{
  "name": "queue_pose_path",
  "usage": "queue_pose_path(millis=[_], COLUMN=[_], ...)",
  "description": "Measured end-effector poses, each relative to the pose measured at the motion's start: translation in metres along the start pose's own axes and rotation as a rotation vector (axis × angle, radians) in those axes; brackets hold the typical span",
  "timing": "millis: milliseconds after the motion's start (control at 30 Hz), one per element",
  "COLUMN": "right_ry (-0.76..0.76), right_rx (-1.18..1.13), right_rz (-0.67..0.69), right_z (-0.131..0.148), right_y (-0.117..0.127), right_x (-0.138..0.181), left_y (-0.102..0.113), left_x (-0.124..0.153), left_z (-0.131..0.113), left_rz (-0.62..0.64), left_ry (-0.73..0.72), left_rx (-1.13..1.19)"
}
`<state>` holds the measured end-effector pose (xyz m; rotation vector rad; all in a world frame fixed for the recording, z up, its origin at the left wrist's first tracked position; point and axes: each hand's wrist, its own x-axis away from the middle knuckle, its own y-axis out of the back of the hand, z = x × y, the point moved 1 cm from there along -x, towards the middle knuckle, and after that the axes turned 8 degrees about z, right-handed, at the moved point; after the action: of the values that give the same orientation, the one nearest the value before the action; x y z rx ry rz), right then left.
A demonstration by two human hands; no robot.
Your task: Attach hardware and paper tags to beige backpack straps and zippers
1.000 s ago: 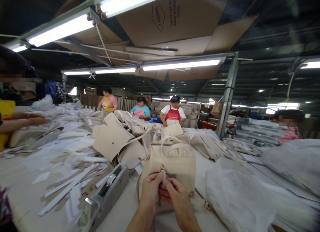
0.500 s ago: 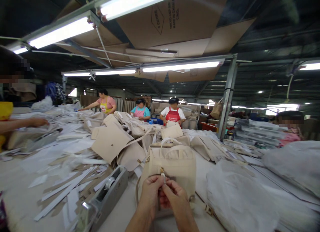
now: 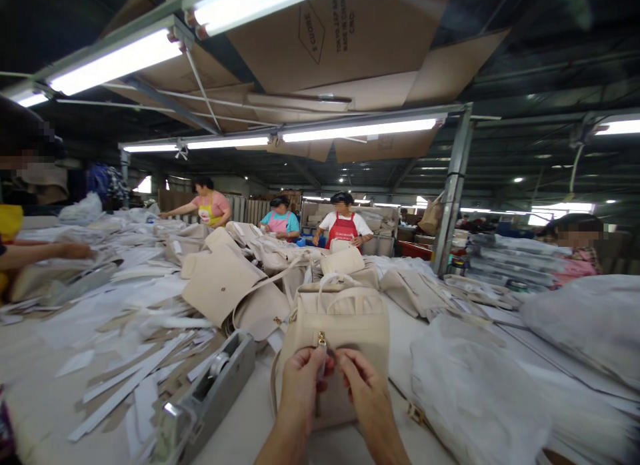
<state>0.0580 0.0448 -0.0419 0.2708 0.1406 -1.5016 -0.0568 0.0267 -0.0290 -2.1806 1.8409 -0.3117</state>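
A cream backpack (image 3: 350, 318) stands upright on the table before me, its handle and straps at the top. On its front hangs a gold zipper pull (image 3: 321, 340) with a pale wrapped tab (image 3: 321, 355). My left hand (image 3: 300, 381) is closed, pinching that tab between thumb and forefinger. Just to the right, apart from it, my right hand (image 3: 364, 383) also makes a pinch in front of the bag. Whatever its fingertips may hold is too small to make out.
A metal tape dispenser (image 3: 215, 391) sits left of the bag, beside scattered paper strips (image 3: 133, 385). More cream bags (image 3: 225, 278) are heaped behind. Plastic-wrapped bundles (image 3: 475, 385) lie at right. Several co-workers stand around the table, one close at left (image 3: 45, 251).
My right hand has moved a little right, away from my left, which keeps hold near the zipper pull. The view has shifted slightly.
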Motion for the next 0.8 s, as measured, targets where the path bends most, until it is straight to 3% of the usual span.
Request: queue_pose_path(millis=[200, 467, 800], right_ry=[0.197, 0.394, 0.331], right_rx=[0.091, 0.333, 0.338], right_rz=[0.156, 0.21, 0.23], right_z=[0.03, 0.025, 0.034], right_y=[-0.002, -0.003, -0.001], right_x=[-0.009, -0.01, -0.012], left_y=[-0.002, -0.001, -0.01], left_x=[0.001, 0.002, 0.005], left_z=[0.008, 0.012, 0.009], left_rz=[0.03, 0.039, -0.01], left_ry=[0.028, -0.056, -0.1], left_rx=[0.034, 0.073, 0.004])
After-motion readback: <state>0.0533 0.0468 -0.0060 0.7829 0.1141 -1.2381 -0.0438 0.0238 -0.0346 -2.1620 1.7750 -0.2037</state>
